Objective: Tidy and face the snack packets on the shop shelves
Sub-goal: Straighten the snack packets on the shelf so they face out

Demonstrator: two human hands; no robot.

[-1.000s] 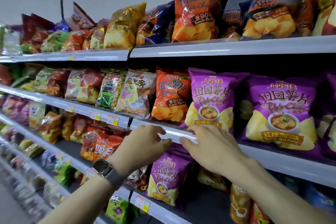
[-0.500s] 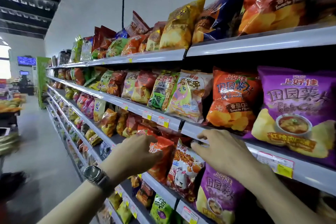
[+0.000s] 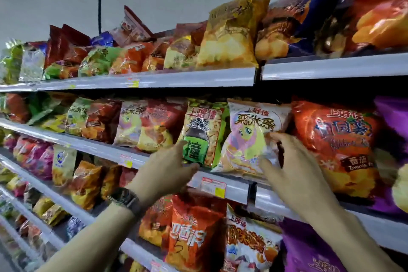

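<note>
At the centre of the frame, on the middle shelf [image 3: 238,190], the cartoon packet [image 3: 247,139] stood between the prawn cracker packet [image 3: 203,132] on its left and the tomato crisp packet [image 3: 337,146] on its right. The left hand [image 3: 167,168] lay before the prawn cracker packet, and the right hand [image 3: 293,161] held the cartoon packet's right edge.

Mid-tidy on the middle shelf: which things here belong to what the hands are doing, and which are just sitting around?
In the job: right hand pinching the pale cartoon packet; left hand at the green prawn cracker packet; middle shelf edge.

Just there: orange tomato chips packet; yellow top-shelf packet; price tag; wristwatch.
</note>
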